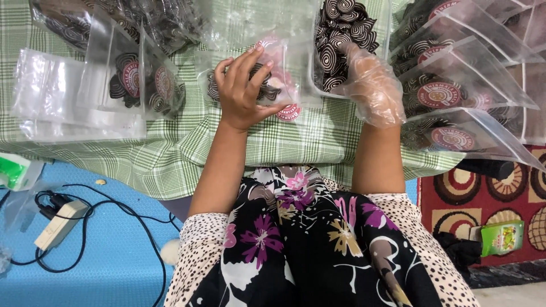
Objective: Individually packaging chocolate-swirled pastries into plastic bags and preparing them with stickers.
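Left hand (243, 94) gripping the clear pouch (267, 74), gloved right hand (372, 85) loose, empty by the swirl snacks (341, 40). Best keeping that pouch mouth wide, filling gently.

We see a clear plastic bag (273, 74) lying on the green checked cloth (284, 142). It has a few dark swirly snacks inside and a round red sticker near its bottom. It lies flat, and its open top points away from us.

empty bags (62, 94) left on cloth (296, 142) | filled pouches (455, 94) stacked right | power adapter (57, 224) near-left, off cloth
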